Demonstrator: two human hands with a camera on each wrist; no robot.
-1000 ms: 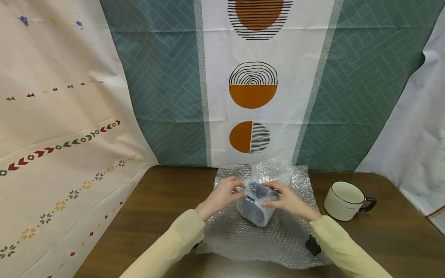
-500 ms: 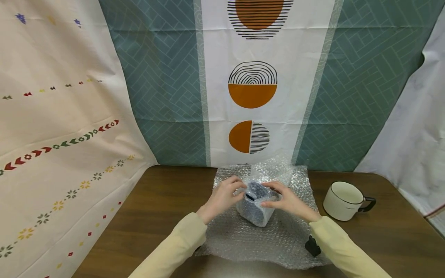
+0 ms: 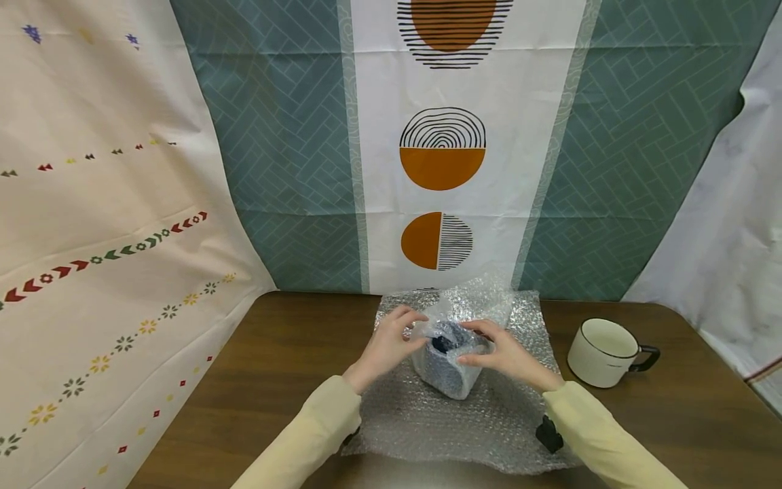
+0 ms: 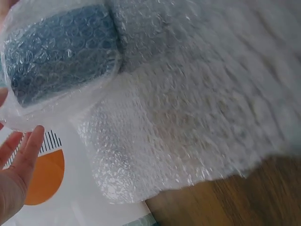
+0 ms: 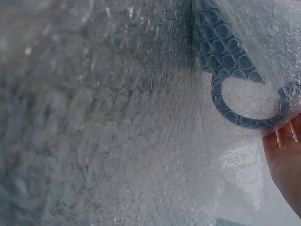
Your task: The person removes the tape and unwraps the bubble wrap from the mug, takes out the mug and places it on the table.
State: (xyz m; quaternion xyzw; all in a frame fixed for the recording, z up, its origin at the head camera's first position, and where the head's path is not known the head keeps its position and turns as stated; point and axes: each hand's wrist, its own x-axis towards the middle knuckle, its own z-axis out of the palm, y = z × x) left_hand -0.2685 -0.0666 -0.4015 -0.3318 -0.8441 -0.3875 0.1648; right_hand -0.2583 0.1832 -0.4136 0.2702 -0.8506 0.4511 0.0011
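A dark blue mug (image 3: 442, 375) stands wrapped in bubble wrap (image 3: 452, 438) in the middle of the table. My left hand (image 3: 383, 348) pinches the wrap's edge at the upper left of the mug, and part of the mug's dark mouth shows beside it. On the other side, my right hand (image 3: 506, 352) grips the wrapped mug near its top, thumb in front and fingers behind. Through the layers in the right wrist view, the mug's handle (image 5: 217, 94) shows close to the right hand's fingers. The left wrist view shows the mug's blue body (image 4: 63, 54) under the bubbles.
A cream enamel-look mug (image 3: 601, 360) with a black rim and black handle stands on the brown wooden table (image 3: 293, 380) to the right. Behind the table hangs a patterned curtain (image 3: 299, 149). A black wrist device (image 3: 549, 435) sits below the right sleeve.
My left hand has drawn the wrap's edge slightly up and left, so more of the mug's dark opening shows. The right hand has stayed in place.
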